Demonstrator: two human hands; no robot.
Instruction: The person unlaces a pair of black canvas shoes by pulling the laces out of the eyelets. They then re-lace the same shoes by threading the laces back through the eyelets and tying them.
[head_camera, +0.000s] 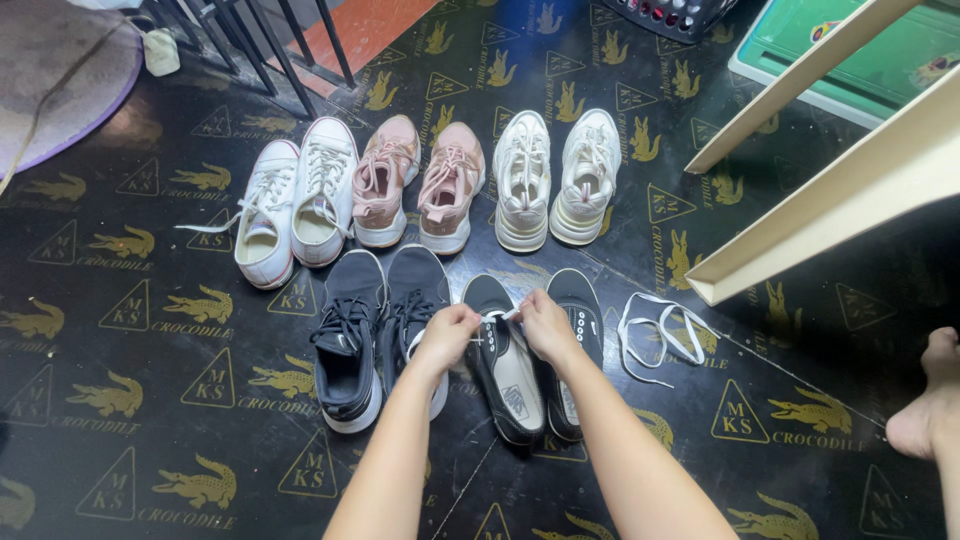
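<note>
The floor covering (150, 400) is showing a glossy, smooth plastic-like sheet finish, reflecting light. The black shoe (505, 365) is presenting matt canvas-like cloth with a smooth pale insole. Its white lace (497, 317) is looking like woven cloth. The dark trainers (375, 330) are showing matt knitted fabric. The angled boards (840, 190) are appearing smooth, painted cream.

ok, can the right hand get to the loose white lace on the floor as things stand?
Probably yes. The loose lace lies on the floor just right of the black slip-on pair, with nothing between it and the right hand. That hand is pinching a lace at the shoe, though, so it would have to let go first.
</note>
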